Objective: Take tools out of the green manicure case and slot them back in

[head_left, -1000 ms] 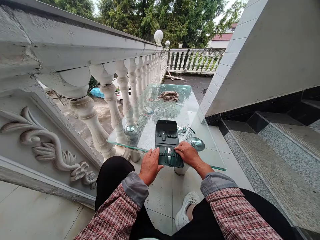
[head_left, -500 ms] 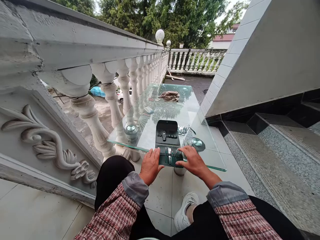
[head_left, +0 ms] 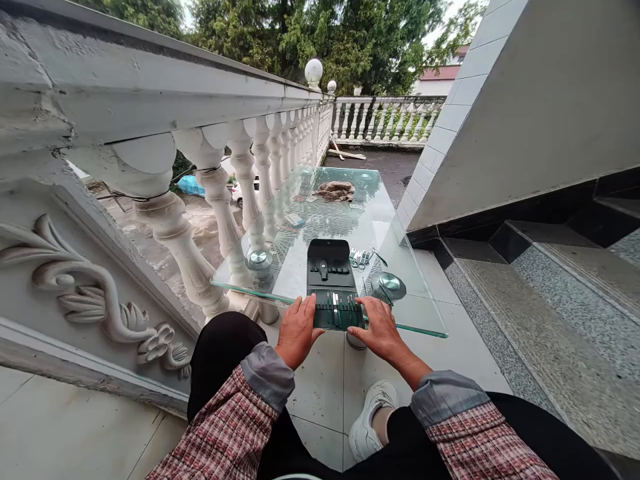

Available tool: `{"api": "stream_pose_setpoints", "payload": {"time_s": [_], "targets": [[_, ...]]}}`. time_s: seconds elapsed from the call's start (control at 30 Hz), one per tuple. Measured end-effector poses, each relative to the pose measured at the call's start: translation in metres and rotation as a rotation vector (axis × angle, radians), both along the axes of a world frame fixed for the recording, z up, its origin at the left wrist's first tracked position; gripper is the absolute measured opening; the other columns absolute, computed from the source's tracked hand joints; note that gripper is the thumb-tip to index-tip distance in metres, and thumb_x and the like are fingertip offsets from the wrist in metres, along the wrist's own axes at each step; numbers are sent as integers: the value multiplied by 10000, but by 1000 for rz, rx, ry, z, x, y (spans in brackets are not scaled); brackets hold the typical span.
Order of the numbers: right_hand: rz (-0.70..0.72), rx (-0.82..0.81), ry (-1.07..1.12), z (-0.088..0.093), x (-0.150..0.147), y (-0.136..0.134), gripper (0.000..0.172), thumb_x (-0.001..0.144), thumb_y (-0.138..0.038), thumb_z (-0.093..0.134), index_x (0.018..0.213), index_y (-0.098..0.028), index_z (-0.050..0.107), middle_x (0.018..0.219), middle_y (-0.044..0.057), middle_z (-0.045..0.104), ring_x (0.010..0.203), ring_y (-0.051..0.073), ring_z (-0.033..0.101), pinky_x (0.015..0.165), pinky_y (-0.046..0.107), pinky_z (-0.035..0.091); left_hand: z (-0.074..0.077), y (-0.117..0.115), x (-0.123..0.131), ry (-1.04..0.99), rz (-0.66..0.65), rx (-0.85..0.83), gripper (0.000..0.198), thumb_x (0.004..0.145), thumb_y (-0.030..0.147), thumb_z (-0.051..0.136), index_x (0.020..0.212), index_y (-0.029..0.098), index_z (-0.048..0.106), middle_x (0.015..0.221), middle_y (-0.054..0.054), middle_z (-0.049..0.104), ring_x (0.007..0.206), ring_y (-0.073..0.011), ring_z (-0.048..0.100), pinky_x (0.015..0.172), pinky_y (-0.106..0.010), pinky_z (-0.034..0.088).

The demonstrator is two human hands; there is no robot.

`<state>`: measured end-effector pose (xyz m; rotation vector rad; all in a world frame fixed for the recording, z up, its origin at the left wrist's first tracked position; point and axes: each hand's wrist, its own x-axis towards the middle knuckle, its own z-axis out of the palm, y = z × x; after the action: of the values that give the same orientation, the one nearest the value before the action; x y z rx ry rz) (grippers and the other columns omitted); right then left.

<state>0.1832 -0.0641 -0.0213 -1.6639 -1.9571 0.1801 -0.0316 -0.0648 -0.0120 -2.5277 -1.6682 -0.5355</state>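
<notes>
Both hands, left hand (head_left: 299, 328) and right hand (head_left: 379, 325), rest open-palmed, gripping nothing, flanking the open tool case (head_left: 334, 287); steady pressure keeps it flat on the glass table (head_left: 300, 253).

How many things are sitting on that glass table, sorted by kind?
Open tool case, with a left hand and a right hand at its near end: 1
Loose pile of small metal tools: 1
Crumpled brown cloth: 1
Small flat card or packet: 1
Total: 4, on the glass table. Smaller bits at the far end are too blurred to count.
</notes>
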Motion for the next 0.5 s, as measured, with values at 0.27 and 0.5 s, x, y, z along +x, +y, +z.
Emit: {"api": "stream_pose_setpoints", "payload": {"time_s": [0.27,0.5], "targets": [[-59,-68,1,-2,-1,2,468,674,-376,615,1108,-239,505,1188,73,520,1124,289,424,845,397,364,0,0,0,-13,0,-15,828,696,298,763,1362,138,299,1322,-116,477,1252,-297,402,1014,-396,377],[-55,-7,9,-2,0,3,388,733,-348,556,1099,-229,510,1158,84,543,1086,276,450,836,391,364,-1,0,0,-19,5,-11,819,714,303,746,1371,165,278,1323,-120,474,1262,-285,396,1012,-401,381]]}}
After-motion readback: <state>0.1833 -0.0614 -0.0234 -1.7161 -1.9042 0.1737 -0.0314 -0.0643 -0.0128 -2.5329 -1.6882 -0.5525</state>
